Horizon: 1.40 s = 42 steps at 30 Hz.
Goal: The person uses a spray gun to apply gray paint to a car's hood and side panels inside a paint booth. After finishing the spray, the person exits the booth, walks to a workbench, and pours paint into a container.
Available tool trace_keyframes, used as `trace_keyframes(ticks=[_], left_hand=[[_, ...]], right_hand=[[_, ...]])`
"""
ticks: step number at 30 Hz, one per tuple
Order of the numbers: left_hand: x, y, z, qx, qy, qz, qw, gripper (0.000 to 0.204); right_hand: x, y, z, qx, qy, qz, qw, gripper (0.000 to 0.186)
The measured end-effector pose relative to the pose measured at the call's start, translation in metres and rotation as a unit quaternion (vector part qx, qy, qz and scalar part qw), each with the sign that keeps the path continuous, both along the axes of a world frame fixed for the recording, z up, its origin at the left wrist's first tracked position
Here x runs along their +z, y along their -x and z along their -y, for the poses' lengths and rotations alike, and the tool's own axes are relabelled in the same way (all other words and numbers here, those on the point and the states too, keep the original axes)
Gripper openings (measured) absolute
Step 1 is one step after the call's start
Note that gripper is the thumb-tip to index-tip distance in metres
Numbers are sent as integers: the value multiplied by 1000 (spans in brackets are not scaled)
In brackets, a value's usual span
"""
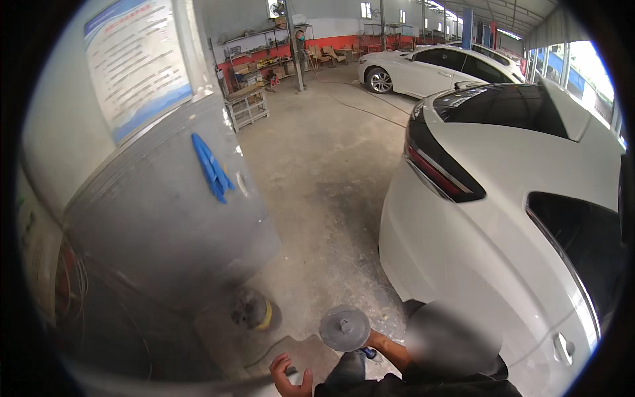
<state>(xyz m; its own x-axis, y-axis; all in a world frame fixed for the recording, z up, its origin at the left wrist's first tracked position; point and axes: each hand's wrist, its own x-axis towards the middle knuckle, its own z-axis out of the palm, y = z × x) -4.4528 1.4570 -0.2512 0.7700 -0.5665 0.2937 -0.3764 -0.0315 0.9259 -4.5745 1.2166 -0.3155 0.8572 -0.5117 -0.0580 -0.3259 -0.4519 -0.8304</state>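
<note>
One bare left hand (291,380) has an open grip, fingers loosely curled. One bare right hand (372,339) grips one round, grey, knobbed disc (344,329), left of the nearest glossy white car (476,238).

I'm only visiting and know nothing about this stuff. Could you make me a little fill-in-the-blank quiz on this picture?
1. The left hand holds ____.
2. The knobbed round thing in the right hand is coloured ____.
3. The limp item on the grey panel is coloured ____.
4. The nearest car stands on the person's ____ side.

Missing words: nothing; grey; blue; right.
</note>
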Motion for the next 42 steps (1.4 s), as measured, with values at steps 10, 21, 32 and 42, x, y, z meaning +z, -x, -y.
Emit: trace_keyframes(ticks=[10,21,32,42], left_hand=[[160,-181,342,-189,-29,258,947,76],[211,-428,740,-188,-95,358,910,65],[242,-705,1040,-157,-63,223,960,62],[293,-1005,1291,-391,-33,400,828,54]], right_hand=[[-25,-211,270,90,29,-67,993,43],[66,-393,623,109,-157,-66,979,65],[201,-614,928,102,-175,-69,977,57],[201,-883,1180,119,-112,-3,987,48]])
